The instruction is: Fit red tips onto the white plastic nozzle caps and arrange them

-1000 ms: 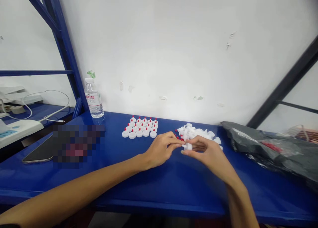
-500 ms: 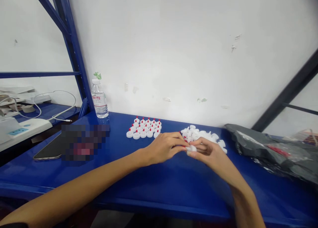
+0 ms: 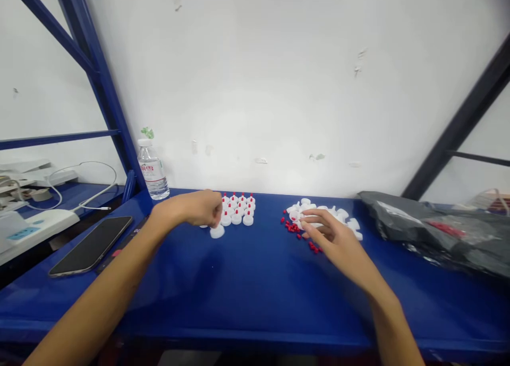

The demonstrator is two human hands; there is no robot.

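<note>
My left hand [image 3: 204, 207] is closed on a white nozzle cap [image 3: 217, 231], holding it by its upper part at the front of the rows; the cap's tip is hidden behind my fingers. Several white nozzle caps with red tips [image 3: 236, 217] stand upright in rows beside that hand, which covers some of them. Over at the right, my right hand [image 3: 337, 241] hovers with thumb and fingers apart at the edge of a pile of loose white caps [image 3: 340, 214]. Small red tips [image 3: 292, 227] lie scattered in front of the pile, partly under those fingers.
A water bottle [image 3: 153, 170] stands at the back left against the wall. Nearer are a phone [image 3: 93, 245], a dark item beside it and a white power strip [image 3: 37, 228] with cables. A dark plastic bag [image 3: 422, 236] lies at the right on the blue table [image 3: 255, 291].
My hands, formerly together on a white cap near the pile, have parted. The left has carried a cap leftward to the rows; the right has let go and stays by the pile.
</note>
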